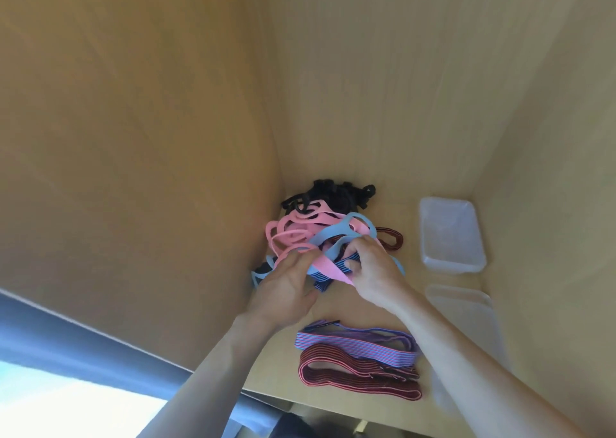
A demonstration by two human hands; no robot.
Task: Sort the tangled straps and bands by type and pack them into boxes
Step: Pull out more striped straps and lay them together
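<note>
Head view | I see left hand (283, 287) with fingers curled on pink band (328, 267) | right hand (370, 271) pinching same band under its thumb | tangled pile (316, 224) just beyond both hands | striped straps (356, 341) beneath right forearm | box (450, 234) right of right hand

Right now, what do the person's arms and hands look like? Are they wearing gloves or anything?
No gloves. The left hand and right hand are bare, with no rings that I can see. The left arm and right arm are bare too, right down to the picture's edge: no sleeves, no watch and no bracelet show.
</note>
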